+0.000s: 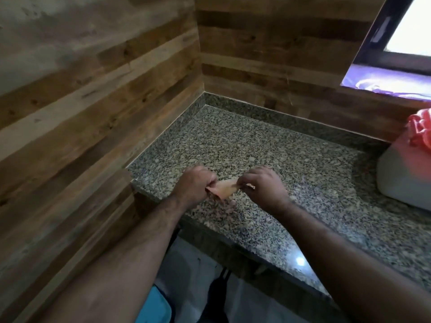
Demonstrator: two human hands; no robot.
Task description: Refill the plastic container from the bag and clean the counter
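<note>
Both hands hold a small crumpled tan bag (223,189) just above the speckled granite counter (268,145). My left hand (194,185) pinches its left end and my right hand (264,185) pinches its right end, stretching it between them. At the far right edge stands a translucent white plastic container (403,173), partly cut off by the frame, with a red-and-white cloth (421,128) bunched on top of it. What the bag holds is hidden.
Wood-panelled walls meet in a corner behind the counter. A window (410,26) with a purple-lit sill sits at the upper right. The counter's front edge runs diagonally below my forearms, with light floor beneath.
</note>
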